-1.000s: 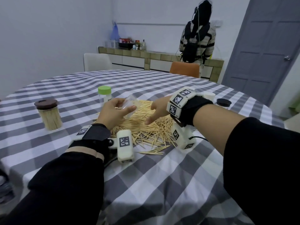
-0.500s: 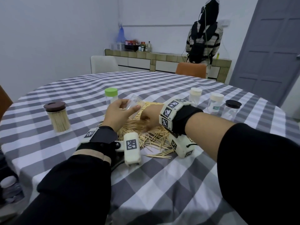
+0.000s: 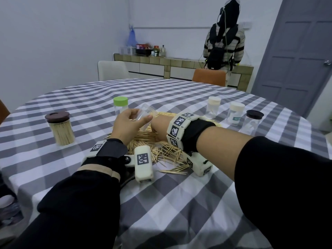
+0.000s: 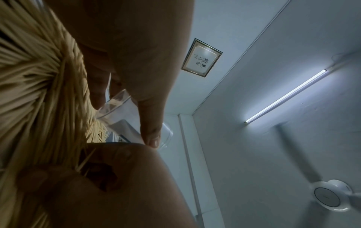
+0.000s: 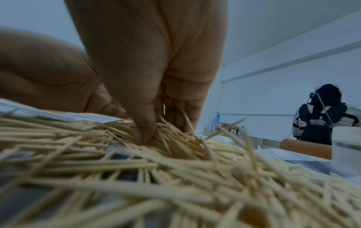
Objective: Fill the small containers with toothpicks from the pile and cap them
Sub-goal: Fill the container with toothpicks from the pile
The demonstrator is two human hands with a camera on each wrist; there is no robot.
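left hand (image 3: 125,125) holding clear container (image 3: 145,114), right hand (image 5: 148,69) in toothpick pile (image 5: 175,169)

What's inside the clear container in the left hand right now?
The clear container held tilted by the left hand looks empty through its wall; the thumb and fingers cover part of it, so a few toothpicks could be hidden.

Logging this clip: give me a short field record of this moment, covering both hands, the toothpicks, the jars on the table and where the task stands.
left hand: holds a clear uncapped container, tilted, above the toothpick pile
right hand: fingers down in the pile, closing on a bunch of toothpicks
filled jar: brown lid, packed with toothpicks, on the left
green-lidded jar: capped, behind the left hand
jars on the right: three, capped, mostly empty as far as visible
table: grey checked cloth
task stage: gathering toothpicks for the held container; not yet capped
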